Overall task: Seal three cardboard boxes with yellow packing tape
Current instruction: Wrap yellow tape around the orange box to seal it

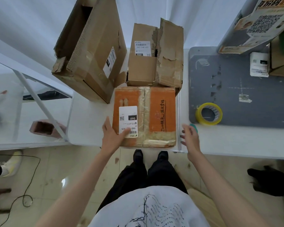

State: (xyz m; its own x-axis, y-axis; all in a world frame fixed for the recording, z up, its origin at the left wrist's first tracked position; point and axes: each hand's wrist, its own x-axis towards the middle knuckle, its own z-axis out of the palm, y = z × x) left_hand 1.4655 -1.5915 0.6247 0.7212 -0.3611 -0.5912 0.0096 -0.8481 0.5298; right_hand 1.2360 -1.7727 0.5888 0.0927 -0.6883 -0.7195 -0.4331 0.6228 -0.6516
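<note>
Head view looks down on a white table (88,126). At far left stands a tall plain corrugated box (88,46), flaps open and torn, with a white label on its side. Right of it a smaller brown box (154,54) has crumpled, ragged flaps and a label reading "060-068 A05" and "060". Nearest the person lies an orange cardboard box (144,117), flaps closed, old glossy tape along its centre seam, a white label marked "060" and a line of Chinese characters. The left hand (112,134) rests on this box's near left corner, its grip relaxed, fingers straight. The right hand (189,135) hovers just beside the box's right edge, fingers spread, holding nothing. Farther right, a yellow tape roll (209,113) lies flat on a scuffed grey mat (246,95).
</note>
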